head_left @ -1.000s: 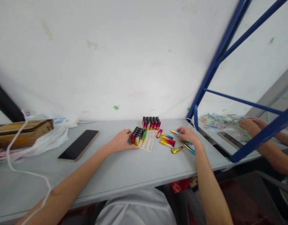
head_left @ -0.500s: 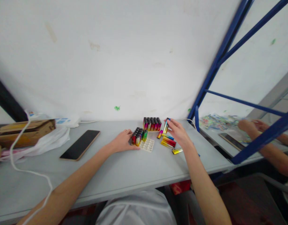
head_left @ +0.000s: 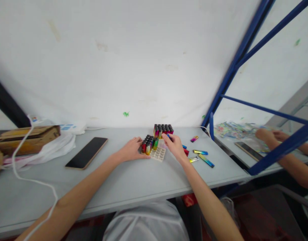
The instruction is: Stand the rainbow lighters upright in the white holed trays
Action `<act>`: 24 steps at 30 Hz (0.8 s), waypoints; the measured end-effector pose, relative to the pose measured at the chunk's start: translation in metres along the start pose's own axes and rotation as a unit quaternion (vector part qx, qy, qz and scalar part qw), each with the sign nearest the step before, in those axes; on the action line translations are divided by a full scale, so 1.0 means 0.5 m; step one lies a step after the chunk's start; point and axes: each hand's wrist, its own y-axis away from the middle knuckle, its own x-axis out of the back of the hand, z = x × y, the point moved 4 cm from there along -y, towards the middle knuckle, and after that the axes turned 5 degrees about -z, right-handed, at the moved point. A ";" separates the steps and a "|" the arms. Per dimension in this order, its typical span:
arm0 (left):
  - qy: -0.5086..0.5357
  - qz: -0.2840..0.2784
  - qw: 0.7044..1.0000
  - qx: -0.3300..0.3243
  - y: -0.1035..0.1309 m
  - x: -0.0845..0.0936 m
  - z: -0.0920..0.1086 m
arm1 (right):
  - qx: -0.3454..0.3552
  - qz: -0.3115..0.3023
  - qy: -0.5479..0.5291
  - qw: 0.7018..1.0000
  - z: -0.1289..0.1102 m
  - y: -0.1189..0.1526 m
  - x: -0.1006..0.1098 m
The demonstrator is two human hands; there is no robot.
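A pale tray of round holes lies on the desk, its left part filled with upright, shiny rainbow-coloured lighters with black tops. My left hand is closed around the tray's left end, thumb along the front and fingers behind. My right hand pinches a single lighter with a blue end above the tray's bare holes; fingers hide most of it. Behind stands a full block of lighters. Loose lighters, such as a yellow-blue one, lie right of my right hand, which covers some of them.
A phone lies to the left on the grey desk. Farther left are a cardboard box, white plastic and a white cable. A blue metal frame rises at right; past it another person's hands work.
My right hand has moved left with its lighter, from over the loose ones to above the tray. Loose lighters at the right now lie more spread out. My left hand stays at the tray.
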 end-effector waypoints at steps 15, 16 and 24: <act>0.005 0.009 1.000 -0.004 0.000 -0.002 -0.003 | 0.067 0.008 0.131 0.989 0.007 0.004 0.002; 0.003 0.008 1.000 -0.003 0.000 -0.001 -0.003 | 0.070 -0.007 0.123 0.990 0.005 0.005 -0.001; -0.002 0.001 1.000 -0.002 -0.001 -0.002 0.000 | 0.168 -0.090 0.176 0.966 -0.024 0.012 -0.016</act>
